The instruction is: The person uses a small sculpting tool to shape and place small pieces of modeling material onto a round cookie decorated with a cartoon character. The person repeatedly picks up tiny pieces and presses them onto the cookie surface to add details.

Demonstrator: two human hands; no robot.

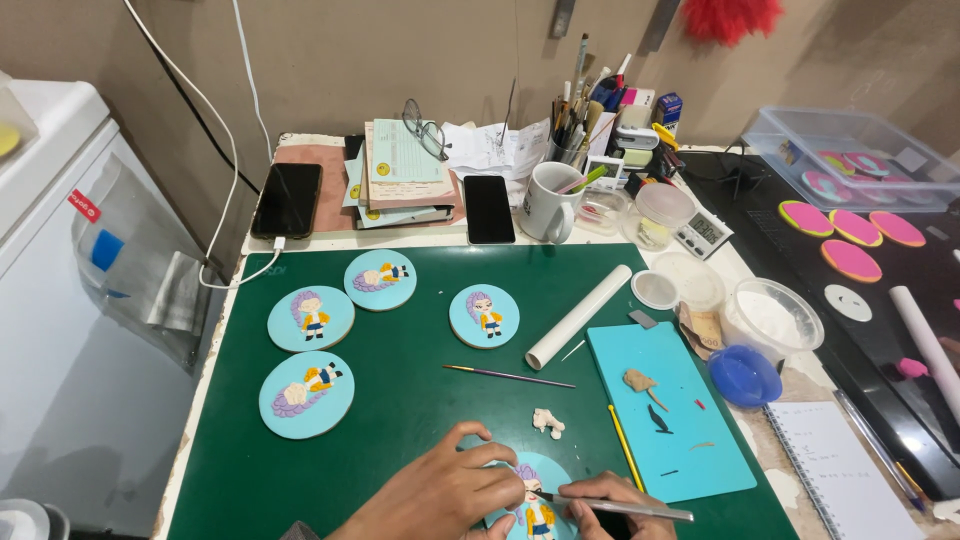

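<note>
Hands [520, 497] work disc [535, 500] at mat's [400, 400] near edge (open green beyond)

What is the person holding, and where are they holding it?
The right hand pinches a thin metal tool near its tip. The left hand steadies the blue disc by its edge.
</note>
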